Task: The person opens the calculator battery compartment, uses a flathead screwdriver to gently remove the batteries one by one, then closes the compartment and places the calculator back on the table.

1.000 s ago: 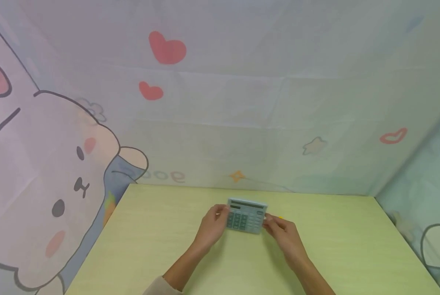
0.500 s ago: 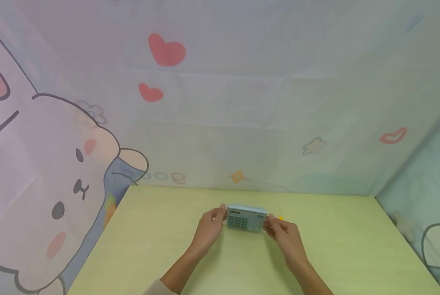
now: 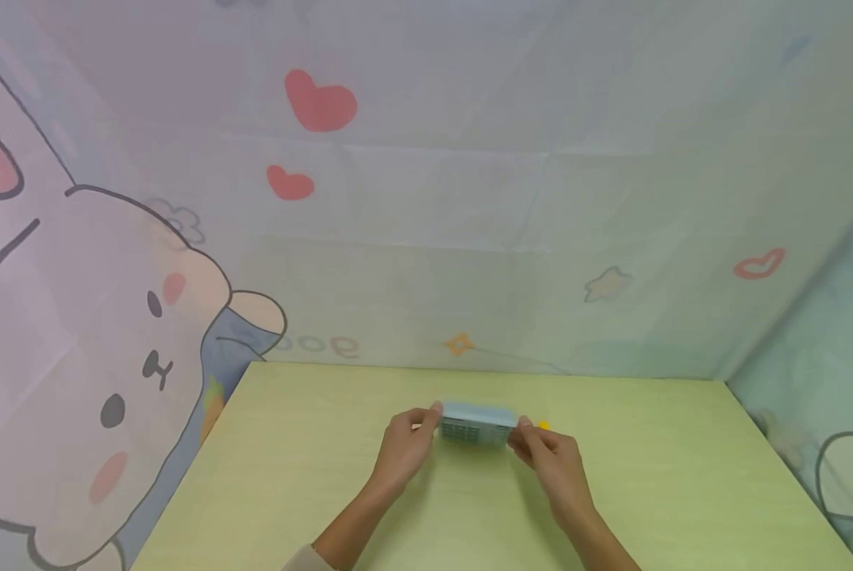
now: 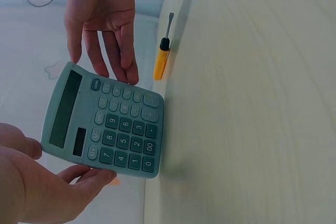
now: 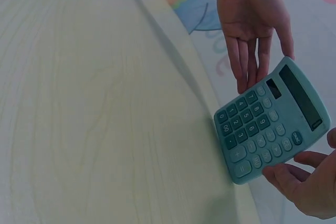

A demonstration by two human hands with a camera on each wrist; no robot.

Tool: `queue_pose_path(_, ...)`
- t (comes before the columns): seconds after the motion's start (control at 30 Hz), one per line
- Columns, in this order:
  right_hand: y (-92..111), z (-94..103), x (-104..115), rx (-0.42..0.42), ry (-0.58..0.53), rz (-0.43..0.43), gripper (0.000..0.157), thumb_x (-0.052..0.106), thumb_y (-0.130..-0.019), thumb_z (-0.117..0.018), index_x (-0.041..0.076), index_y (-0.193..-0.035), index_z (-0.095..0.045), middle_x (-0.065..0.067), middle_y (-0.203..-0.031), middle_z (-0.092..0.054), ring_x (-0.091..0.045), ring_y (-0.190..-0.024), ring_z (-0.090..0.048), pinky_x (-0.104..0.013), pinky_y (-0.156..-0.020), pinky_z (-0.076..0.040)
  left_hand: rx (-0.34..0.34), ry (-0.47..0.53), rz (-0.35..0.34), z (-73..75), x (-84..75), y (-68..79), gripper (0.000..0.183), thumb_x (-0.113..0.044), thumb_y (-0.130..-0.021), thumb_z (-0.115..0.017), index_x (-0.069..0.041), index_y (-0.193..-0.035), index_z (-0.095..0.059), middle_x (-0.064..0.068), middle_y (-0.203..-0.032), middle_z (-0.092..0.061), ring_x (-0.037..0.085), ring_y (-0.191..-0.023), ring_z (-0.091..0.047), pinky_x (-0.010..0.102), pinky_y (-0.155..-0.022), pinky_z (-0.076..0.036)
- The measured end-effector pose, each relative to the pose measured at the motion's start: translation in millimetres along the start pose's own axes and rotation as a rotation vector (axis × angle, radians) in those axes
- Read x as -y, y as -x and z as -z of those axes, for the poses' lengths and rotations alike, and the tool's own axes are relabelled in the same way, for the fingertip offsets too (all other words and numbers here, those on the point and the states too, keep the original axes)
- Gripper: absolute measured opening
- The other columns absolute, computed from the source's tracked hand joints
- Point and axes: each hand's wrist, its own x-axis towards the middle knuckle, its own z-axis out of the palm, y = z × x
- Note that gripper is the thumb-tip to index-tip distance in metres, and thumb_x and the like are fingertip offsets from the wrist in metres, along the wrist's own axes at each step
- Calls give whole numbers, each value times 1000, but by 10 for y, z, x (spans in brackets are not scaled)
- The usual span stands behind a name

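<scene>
A light blue-green calculator (image 3: 476, 423) is held up above the table between both hands. My left hand (image 3: 406, 446) grips its left side edge, thumb on top. At the opposite side edge my right hand (image 3: 556, 466) pinches it between thumb and fingers. Its top edge tips toward the head camera, so the keys look foreshortened there. The left wrist view shows the display (image 4: 65, 108) and the dark number keys (image 4: 127, 140) plainly. From the right wrist, the same calculator (image 5: 270, 124) appears with fingers at both sides.
Behind the calculator, near my right hand, lies a flat-blade screwdriver (image 4: 162, 59) with a yellow handle; only a yellow spot (image 3: 543, 426) of it shows from the head. The pale yellow-green table (image 3: 312, 444) ends against a printed cloth backdrop (image 3: 426, 262).
The calculator has tilted: its key face has turned away from the head camera and its top edge has come toward it. Both hands keep hold and have barely moved.
</scene>
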Motion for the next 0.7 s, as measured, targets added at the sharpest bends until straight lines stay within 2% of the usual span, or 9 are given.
queue_pose_path(0.13, 6, -8, 1, -14, -4, -2, 59, 51, -95, -61, -4, -114, -71, -20, -118, -68, -31, -113, -65, -37, -98, -50, -15, -3, 14, -9, 8, -3, 61, -62, -95, -52, -8, -119, -69, 6, -126, -65, 31, -123, -55, 57, -99, -44)
queue_pose_path(0.3, 13, -8, 11, -28, 4, -5, 59, 50, -95, -62, -6, -111, -72, -20, -115, -69, -31, -112, -66, -37, -98, -50, -12, -1, -5, -10, -2, -3, 56, -58, -96, -54, -8, -118, -70, 4, -123, -66, 27, -122, -56, 55, -99, -44)
queue_pose_path(0.37, 13, -5, 15, -30, 9, -4, 58, 50, -94, -62, -5, -110, -72, -20, -113, -70, -30, -111, -66, -38, -99, -50, -9, 4, -9, -6, -10, -1, 53, -56, -97, -55, -9, -118, -71, 2, -114, -68, 23, -119, -56, 54, -100, -44)
queue_pose_path(0.43, 14, 1, 16, -34, 14, -4, 56, 50, -94, -63, -4, -108, -73, -19, -112, -70, -29, -111, -67, -40, -100, -49, -8, 8, -9, 0, -19, 3, 50, -53, -97, -56, -10, -118, -71, -2, -98, -66, 17, -106, -57, 51, -98, -45)
queue_pose_path(0.47, 14, 4, 16, -35, 19, -4, 55, 50, -93, -64, -2, -106, -74, -18, -112, -70, -28, -111, -67, -41, -101, -48, -6, 10, -7, 2, -21, 4, 47, -51, -97, -56, -11, -117, -72, -4, -86, -62, 15, -94, -57, 48, -96, -45)
queue_pose_path(0.57, 17, 12, 12, -35, 32, -5, 52, 51, -92, -65, 1, -102, -76, -17, -112, -70, -26, -111, -67, -45, -104, -45, -2, 18, -4, 5, -26, 3, 40, -42, -98, -57, -10, -117, -72, -8, -64, -45, 11, -67, -44, 40, -83, -46)
queue_pose_path(0.6, 17, 14, 11, -35, 36, -6, 50, 50, -92, -65, 2, -100, -76, -17, -113, -70, -26, -111, -67, -46, -104, -45, 0, 24, -1, 7, -30, 6, 37, -39, -98, -57, -10, -116, -72, -7, -60, -38, 12, -64, -40, 37, -79, -45)
queue_pose_path(0.67, 20, 14, 10, -38, 50, -10, 50, 50, -92, -65, 3, -100, -77, -16, -113, -70, -25, -111, -67, -46, -104, -45, 3, 32, 4, 5, -31, 7, 35, -34, -98, -56, -9, -117, -71, -6, -59, -38, 12, -61, -41, 34, -73, -44)
queue_pose_path(0.7, 21, 13, 11, -43, 61, -12, 50, 50, -92, -65, 3, -100, -77, -15, -113, -70, -25, -111, -67, -46, -104, -46, 3, 34, 4, 4, -34, 8, 35, -32, -97, -55, -8, -117, -71, -5, -61, -41, 13, -65, -46, 33, -71, -44)
